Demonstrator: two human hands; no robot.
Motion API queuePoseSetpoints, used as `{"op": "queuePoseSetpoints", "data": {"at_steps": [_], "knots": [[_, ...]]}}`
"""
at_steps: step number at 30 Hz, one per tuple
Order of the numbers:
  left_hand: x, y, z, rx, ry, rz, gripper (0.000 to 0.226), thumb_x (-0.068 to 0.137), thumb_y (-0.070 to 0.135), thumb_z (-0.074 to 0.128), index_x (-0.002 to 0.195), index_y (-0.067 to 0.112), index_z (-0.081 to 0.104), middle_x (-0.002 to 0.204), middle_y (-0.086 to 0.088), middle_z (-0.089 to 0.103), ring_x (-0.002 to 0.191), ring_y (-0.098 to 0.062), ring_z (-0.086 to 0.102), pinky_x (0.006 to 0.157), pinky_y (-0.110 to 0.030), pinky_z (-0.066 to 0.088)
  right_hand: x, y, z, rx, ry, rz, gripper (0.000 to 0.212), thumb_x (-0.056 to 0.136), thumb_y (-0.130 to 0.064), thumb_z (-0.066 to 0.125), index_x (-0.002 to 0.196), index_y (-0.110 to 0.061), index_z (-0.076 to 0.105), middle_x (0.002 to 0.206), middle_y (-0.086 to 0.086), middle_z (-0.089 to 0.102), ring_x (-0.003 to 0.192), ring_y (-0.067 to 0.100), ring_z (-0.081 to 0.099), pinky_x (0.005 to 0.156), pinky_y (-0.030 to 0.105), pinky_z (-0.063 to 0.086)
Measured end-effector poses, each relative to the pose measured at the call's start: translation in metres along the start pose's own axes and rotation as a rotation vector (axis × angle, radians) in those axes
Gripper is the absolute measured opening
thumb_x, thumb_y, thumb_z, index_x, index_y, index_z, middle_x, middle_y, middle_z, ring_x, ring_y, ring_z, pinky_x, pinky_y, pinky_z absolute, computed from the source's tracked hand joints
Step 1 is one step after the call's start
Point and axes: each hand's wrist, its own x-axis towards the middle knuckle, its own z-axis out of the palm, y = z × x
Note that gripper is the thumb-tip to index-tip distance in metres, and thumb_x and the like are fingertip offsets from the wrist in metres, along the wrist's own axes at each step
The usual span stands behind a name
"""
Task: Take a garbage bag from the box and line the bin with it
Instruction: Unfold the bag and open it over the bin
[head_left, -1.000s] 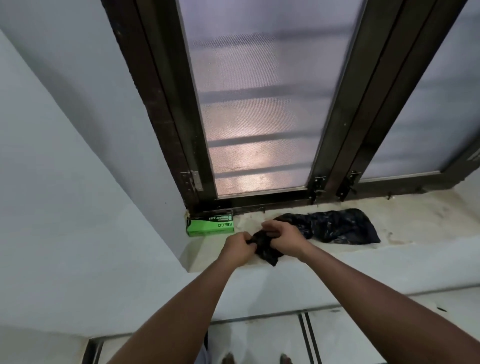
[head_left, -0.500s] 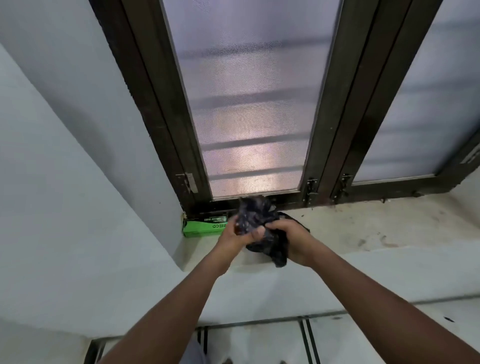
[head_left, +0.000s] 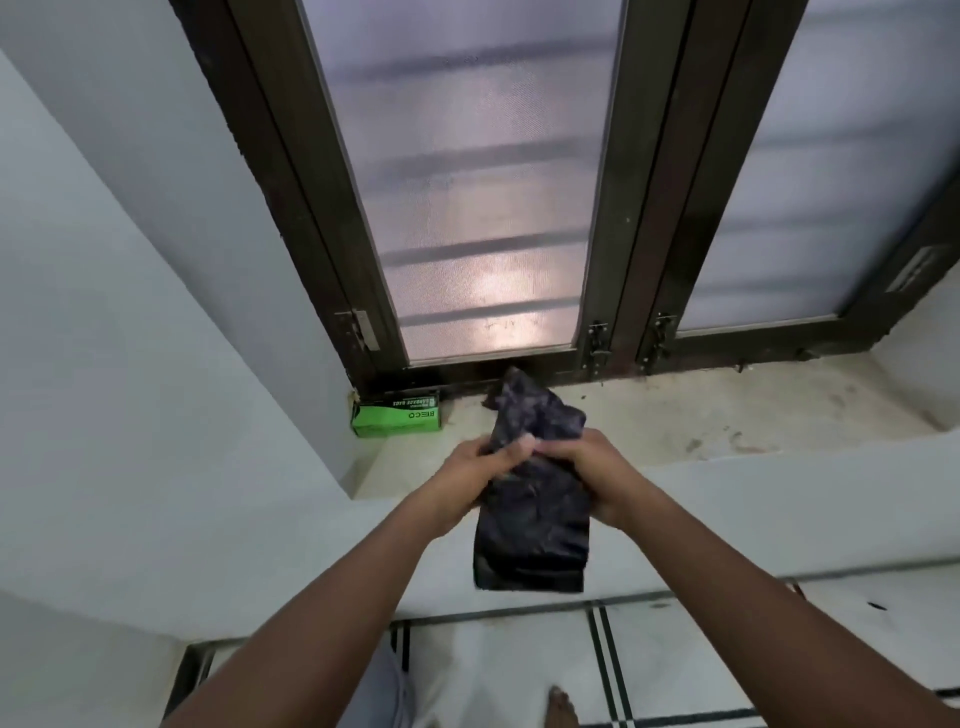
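Dim; backlit window (head_left: 483, 208) glows (edges bend).

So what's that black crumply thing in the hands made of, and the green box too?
The garbage bag looks like thin black plastic film: it crumples, folds softly and shows a faint sheen. The green box is probably printed cardboard: flat faces, sharp corners, matte colour with lettering. Both hands, left hand and right hand, pinch the bag.

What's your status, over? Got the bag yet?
Both hands, left and right, gripping the black garbage bag, folded end hanging down. Green box on the windowsill, against the frame. Bin not in view. Nothing in the way.
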Motion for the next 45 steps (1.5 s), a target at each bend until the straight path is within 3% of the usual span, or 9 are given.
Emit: {"op": "queuePoseSetpoints", "data": {"at_steps": [3, 6, 9, 17, 22, 28, 36, 42, 45], "knots": [[-0.021, -0.011, -0.002, 0.07, -0.144, -0.115, 0.033, 0.086, 0.017, 0.081, 0.116, 0.004, 0.074, 0.111, -0.014, 0.079, 0.105, -0.031, 0.075, 0.094, -0.039, 0.059, -0.015, 0.0, 0.002, 0.083, 0.136, -0.035, 0.035, 0.093, -0.012, 0.07, 0.127, -0.003, 0.066, 0.111, 0.015, 0.077, 0.1, 0.033, 0.076, 0.088, 0.045, 0.062], [-0.033, -0.016, 0.001, 0.071, -0.002, -0.045, 0.019, 0.087, 0.018, 0.081, 0.102, 0.007, 0.074, 0.09, -0.009, 0.078, 0.07, -0.023, 0.073, 0.061, -0.029, 0.056, -0.045, 0.016, 0.006, -0.105, -0.003, 0.068, 0.047, 0.085, -0.032, 0.082, 0.127, -0.024, 0.064, 0.116, 0.004, 0.077, 0.106, 0.027, 0.074, 0.088, 0.047, 0.062], [-0.046, -0.02, -0.003, 0.117, 0.139, 0.02, 0.024, 0.085, 0.033, 0.083, 0.093, 0.013, 0.071, 0.075, -0.006, 0.066, 0.05, -0.013, 0.048, 0.042, -0.02, 0.033, -0.071, 0.033, 0.024, -0.155, -0.025, 0.076, 0.049, 0.091, -0.006, 0.071, 0.131, -0.027, 0.054, 0.111, 0.01, 0.075, 0.086, 0.023, 0.075, 0.07, 0.034, 0.061], [-0.124, -0.059, -0.051, -0.059, -0.028, -0.113, 0.037, 0.084, 0.013, 0.083, 0.116, -0.002, 0.071, 0.088, -0.007, 0.076, 0.079, -0.018, 0.072, 0.072, -0.031, 0.055, -0.113, 0.088, 0.098, -0.049, 0.565, -0.082, 0.043, 0.089, -0.031, 0.076, 0.114, -0.022, 0.043, 0.104, 0.012, 0.069, 0.076, 0.02, 0.07, 0.055, 0.027, 0.055], [-0.161, -0.083, -0.045, -0.27, 0.191, -0.036, 0.032, 0.086, 0.03, 0.082, 0.094, 0.001, 0.071, 0.067, -0.007, 0.062, 0.046, -0.014, 0.044, 0.049, -0.025, 0.044, -0.156, 0.117, 0.138, -0.629, 0.82, -0.409, 0.019, 0.088, -0.034, 0.075, 0.092, -0.026, 0.058, 0.091, -0.007, 0.061, 0.078, -0.002, 0.059, 0.067, 0.015, 0.046], [-0.206, -0.089, -0.041, -0.125, 0.169, 0.011, 0.067, 0.075, 0.067, 0.075, 0.089, 0.002, 0.071, 0.058, -0.007, 0.057, 0.047, -0.019, 0.047, 0.051, -0.028, 0.046, -0.219, 0.108, 0.166, -0.299, 0.211, -0.141, 0.033, 0.086, -0.052, 0.075, 0.102, -0.022, 0.076, 0.094, -0.003, 0.08, 0.088, 0.012, 0.076, 0.075, 0.028, 0.06], [-0.262, -0.091, -0.039, 0.018, -0.094, -0.016, 0.075, 0.077, 0.069, 0.068, 0.106, 0.0, 0.074, 0.079, -0.017, 0.068, 0.059, -0.023, 0.055, 0.05, -0.026, 0.043, -0.251, 0.105, 0.143, 0.072, 0.385, -0.108, 0.014, 0.096, -0.008, 0.061, 0.095, -0.017, 0.071, 0.089, 0.005, 0.074, 0.078, 0.019, 0.068, 0.075, 0.034, 0.056], [-0.297, -0.102, -0.009, -0.245, -0.146, 0.036, 0.042, 0.106, 0.03, 0.053, 0.128, -0.003, 0.065, 0.119, -0.023, 0.072, 0.102, -0.033, 0.068, 0.073, -0.035, 0.063, -0.295, 0.122, 0.13, -0.804, 0.781, -0.564, 0.011, 0.087, -0.018, 0.066, 0.084, -0.027, 0.06, 0.088, -0.008, 0.061, 0.075, 0.001, 0.057, 0.064, 0.018, 0.041], [-0.316, -0.113, 0.005, -0.186, -0.056, 0.111, 0.027, 0.108, 0.015, 0.05, 0.123, 0.0, 0.065, 0.111, -0.022, 0.074, 0.096, -0.031, 0.073, 0.074, -0.032, 0.062, -0.314, 0.132, 0.139, -0.495, 0.624, -0.473, 0.008, 0.087, -0.029, 0.071, 0.086, -0.026, 0.064, 0.085, -0.001, 0.071, 0.071, 0.017, 0.071, 0.067, 0.036, 0.061]]}}
